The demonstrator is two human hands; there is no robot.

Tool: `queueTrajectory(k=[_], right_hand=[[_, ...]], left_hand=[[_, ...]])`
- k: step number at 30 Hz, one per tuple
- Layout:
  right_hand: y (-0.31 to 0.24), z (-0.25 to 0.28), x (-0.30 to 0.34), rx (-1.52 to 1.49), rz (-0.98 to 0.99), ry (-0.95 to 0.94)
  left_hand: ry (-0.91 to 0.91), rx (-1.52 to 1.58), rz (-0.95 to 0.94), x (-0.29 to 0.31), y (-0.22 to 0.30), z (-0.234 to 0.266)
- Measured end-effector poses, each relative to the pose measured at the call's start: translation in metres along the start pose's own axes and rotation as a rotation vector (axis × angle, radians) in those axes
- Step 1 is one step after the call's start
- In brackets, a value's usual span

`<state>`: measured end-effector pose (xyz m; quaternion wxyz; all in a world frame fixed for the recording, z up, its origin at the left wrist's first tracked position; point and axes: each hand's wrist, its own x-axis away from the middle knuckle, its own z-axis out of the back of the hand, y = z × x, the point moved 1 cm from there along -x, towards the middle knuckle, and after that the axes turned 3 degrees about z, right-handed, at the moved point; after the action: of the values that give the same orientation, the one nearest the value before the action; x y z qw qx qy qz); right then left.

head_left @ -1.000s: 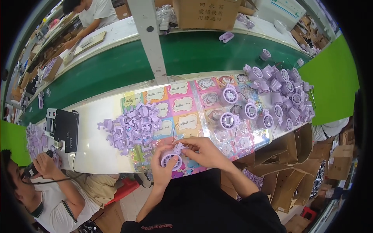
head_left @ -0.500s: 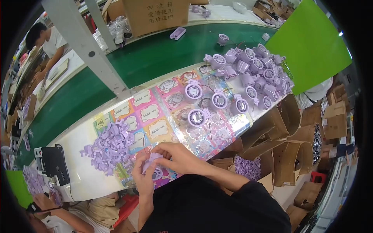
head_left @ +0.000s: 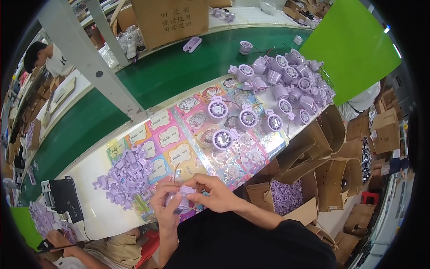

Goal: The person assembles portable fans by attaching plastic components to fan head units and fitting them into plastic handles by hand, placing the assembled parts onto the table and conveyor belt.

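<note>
Near the front edge of the table, a lilac plastic round housing (head_left: 187,190) is held between my two hands. My left hand (head_left: 164,208) wraps its fingers and thumb around the left side. Thumb and fingers of my right hand (head_left: 216,195) pinch the small piece at its top right; my fingers hide much of the joint. A thin wire rises beside my left fingers. To the left lies a heap of small lilac plastic parts (head_left: 127,177). Several similar housings stand beyond my hands, among them one round housing (head_left: 222,140) with its ringed face up.
A large pile of lilac housings (head_left: 291,78) covers the table's far right end. Behind runs a green belt (head_left: 165,62) with a metal post (head_left: 98,71) before it. A black box-shaped device (head_left: 66,201) sits at left, near a co-worker's hand (head_left: 57,238). Open cartons (head_left: 309,188) stand at right.
The housing has been tilted in my hands, so its ringed face shows less. Both hands sit slightly lower in the picture, and my right fingers have shifted on the top piece.
</note>
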<state>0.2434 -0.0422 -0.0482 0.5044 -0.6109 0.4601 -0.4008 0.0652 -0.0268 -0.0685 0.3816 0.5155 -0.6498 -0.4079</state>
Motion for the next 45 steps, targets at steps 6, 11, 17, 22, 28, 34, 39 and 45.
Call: queueTrajectory(k=[6, 11, 17, 22, 28, 34, 39, 45], right_hand=[[-0.007, 0.019, 0.009, 0.007, 0.041, 0.085], [-0.026, 0.087, -0.003, 0.141, 0.185, 0.410], [-0.081, 0.280, -0.026, 0.806, 0.279, 1.025], [-0.069, 0.381, -0.033, 0.964, 0.027, 0.924], [-0.085, 0.326, -0.091, 1.660, -0.088, 0.778], [-0.073, 0.246, -0.230, 1.668, 0.396, 0.378], [-0.022, 0.219, -0.355, 1.645, 0.277, 0.160], [0.007, 0.211, -0.419, 1.569, 0.015, 0.235]], left_hand=[[-0.108, -0.023, 0.055, -0.012, -0.006, -0.014], [0.051, -0.373, -0.237, -0.038, 0.002, -0.036], [0.140, -0.823, -0.326, -0.053, -0.039, 0.015], [0.088, -0.809, -0.359, -0.059, -0.045, 0.014], [0.157, -0.861, -0.337, -0.059, -0.040, 0.012], [0.185, -0.921, -0.348, -0.064, -0.041, 0.008], [0.203, -0.905, -0.389, -0.065, -0.041, 0.007], [0.265, -0.883, -0.371, -0.063, -0.044, 0.003]])
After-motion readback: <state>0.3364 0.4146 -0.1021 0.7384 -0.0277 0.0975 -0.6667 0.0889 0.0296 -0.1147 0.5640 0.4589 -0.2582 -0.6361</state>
